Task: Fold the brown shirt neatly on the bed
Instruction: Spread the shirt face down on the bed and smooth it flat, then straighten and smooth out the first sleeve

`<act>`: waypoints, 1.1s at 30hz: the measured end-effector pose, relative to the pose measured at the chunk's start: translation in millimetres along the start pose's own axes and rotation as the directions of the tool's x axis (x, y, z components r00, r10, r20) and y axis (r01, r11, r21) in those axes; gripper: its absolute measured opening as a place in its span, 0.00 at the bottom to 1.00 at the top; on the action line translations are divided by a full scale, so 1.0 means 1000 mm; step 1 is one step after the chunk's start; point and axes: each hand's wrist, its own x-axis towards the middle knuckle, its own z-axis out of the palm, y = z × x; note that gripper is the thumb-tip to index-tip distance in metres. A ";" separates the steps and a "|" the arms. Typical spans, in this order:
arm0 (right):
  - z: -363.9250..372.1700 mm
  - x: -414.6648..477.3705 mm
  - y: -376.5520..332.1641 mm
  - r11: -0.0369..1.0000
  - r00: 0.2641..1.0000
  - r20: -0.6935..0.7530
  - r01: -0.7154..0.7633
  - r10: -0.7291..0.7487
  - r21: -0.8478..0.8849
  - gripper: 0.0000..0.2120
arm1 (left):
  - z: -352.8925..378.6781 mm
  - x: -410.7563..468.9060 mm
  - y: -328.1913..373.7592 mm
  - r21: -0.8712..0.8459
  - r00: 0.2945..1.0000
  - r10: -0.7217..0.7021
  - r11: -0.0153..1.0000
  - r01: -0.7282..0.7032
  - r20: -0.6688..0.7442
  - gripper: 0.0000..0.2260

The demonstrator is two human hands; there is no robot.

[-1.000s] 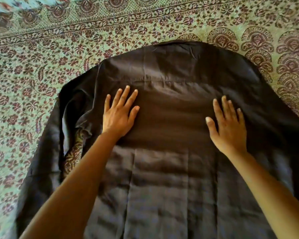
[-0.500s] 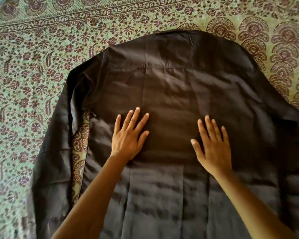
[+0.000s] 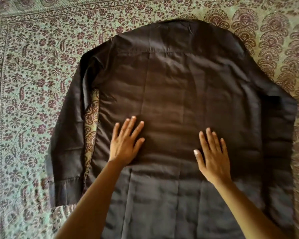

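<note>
Dark brown cotton shirt (image 3: 176, 87) flat on patterned bedspread (image 3: 33, 75); left hand (image 3: 126, 144) and right hand (image 3: 212, 157) pressed flat on it, fingers spread, grip holding nothing.

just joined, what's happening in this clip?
A person has a brown shirt spread back side up on a bed covered with a patterned bedspread. The left hand and right hand both lie flat and open on the middle of the shirt, pressing on the fabric, gripping nothing. The left sleeve lies alongside the body with a strip of bedspread showing between them. No fold has been made yet.
</note>
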 end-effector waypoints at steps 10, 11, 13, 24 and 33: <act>-0.025 -0.016 0.040 0.959 0.962 -0.039 -0.266 0.271 0.098 0.30 | -0.022 -0.012 -0.021 -0.142 0.947 -0.308 0.946 0.293 -0.097 0.23; -0.033 -0.015 0.042 0.950 0.955 -0.060 -0.282 0.292 0.134 0.28 | -0.024 -0.010 -0.005 -0.154 0.958 -0.262 0.957 0.244 -0.112 0.22; -0.052 -0.010 0.047 0.937 0.942 -0.117 -0.289 0.315 0.195 0.26 | -0.032 -0.002 0.028 -0.226 0.974 -0.188 0.961 0.157 -0.123 0.21; -0.113 0.012 0.159 0.894 0.902 -0.114 -0.384 0.417 0.232 0.25 | -0.087 0.062 0.218 -0.362 0.982 0.044 0.926 -0.109 -0.182 0.19; -0.102 0.042 0.222 0.777 0.859 0.093 -0.497 0.504 0.386 0.22 | -0.087 0.137 0.328 -0.557 0.994 -0.094 0.829 0.051 -0.049 0.19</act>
